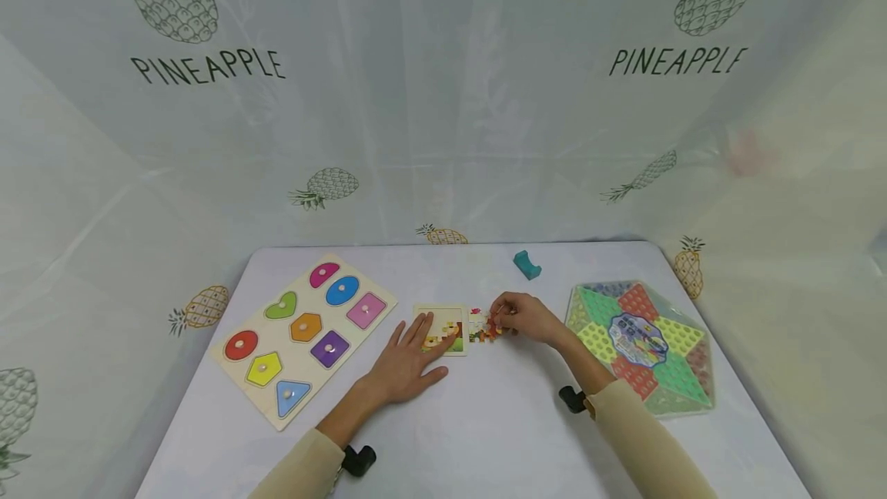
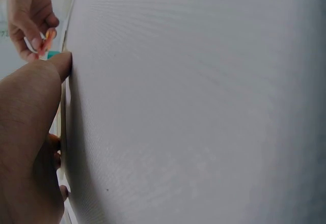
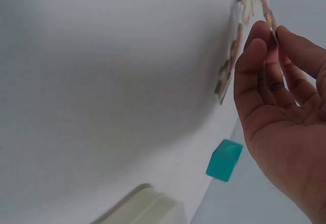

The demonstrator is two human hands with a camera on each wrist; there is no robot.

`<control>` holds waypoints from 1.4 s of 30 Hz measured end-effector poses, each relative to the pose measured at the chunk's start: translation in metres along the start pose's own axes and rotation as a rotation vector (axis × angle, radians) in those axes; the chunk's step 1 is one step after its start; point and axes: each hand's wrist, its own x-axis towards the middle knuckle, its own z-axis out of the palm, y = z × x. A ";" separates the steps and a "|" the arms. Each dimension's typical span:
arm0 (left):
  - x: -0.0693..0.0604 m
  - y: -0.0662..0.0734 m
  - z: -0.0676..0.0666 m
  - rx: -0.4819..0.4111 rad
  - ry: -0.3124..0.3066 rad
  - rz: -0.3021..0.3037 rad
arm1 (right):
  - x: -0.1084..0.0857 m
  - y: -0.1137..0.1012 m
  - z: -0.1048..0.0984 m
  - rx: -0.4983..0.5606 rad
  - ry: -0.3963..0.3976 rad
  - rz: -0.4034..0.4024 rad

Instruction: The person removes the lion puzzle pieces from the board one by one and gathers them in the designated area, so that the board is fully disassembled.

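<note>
A: How far along does the puzzle look?

B: Partway, I'd judge. The square, pale wooden puzzle tray (image 1: 443,312) lies on the white desk (image 1: 471,422), with multicoloured jigsaw pieces (image 1: 453,328) inside it towards the lower right. Cream base shows along its upper part, so it isn't full.

A: And the rest of it?

B: Can't tell. The left hand (image 1: 407,368) lies spread over the tray's left side, fingers straight, gripping nothing, and hides some of it.

A: What has the right hand (image 1: 521,316) got?

B: It pinches a thin, brightly printed piece (image 3: 268,14) between thumb and fingers. More loose pieces (image 1: 476,327) lie just right of the tray, not yet placed; I can't count them, since that hand covers part of the group.

A: And the other things?

B: The cream board with bright knobbed shapes (image 1: 298,364), over on the left, looks complete. The teal curved block (image 1: 527,265) and the clear hexagonal box with a coloured star (image 1: 686,376) sit apart, neither hand touching them.
</note>
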 end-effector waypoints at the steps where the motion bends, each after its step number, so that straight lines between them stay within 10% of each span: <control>1: 0.000 0.000 0.000 -0.004 0.000 0.001 | 0.000 0.002 0.000 -0.005 0.000 0.012; 42: 0.000 0.000 0.001 -0.024 0.015 0.003 | 0.000 0.004 0.007 -0.154 0.116 0.182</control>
